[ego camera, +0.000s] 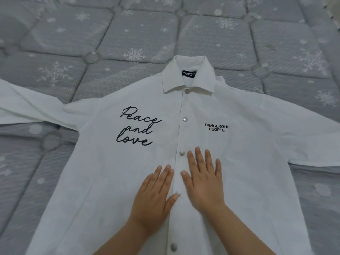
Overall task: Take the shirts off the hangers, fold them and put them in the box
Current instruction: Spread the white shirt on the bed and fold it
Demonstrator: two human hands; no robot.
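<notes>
A white button-up shirt (248, 144) lies flat and face up on the bed, buttoned, collar pointing away from me and both sleeves spread out to the sides. Black script on its left chest reads "Peace and love"; small print on the right reads "DANGEROUS PEOPLE". My left hand (154, 196) lies flat on the shirt's front just left of the button placket, fingers straight. My right hand (204, 179) presses flat just right of the placket, fingers spread. No hanger and no box are in view.
The shirt rests on a grey quilted mattress cover (128, 34) with white snowflake print, which fills the view on all sides. A bit of pale fabric or edge shows at the top right corner (335, 8).
</notes>
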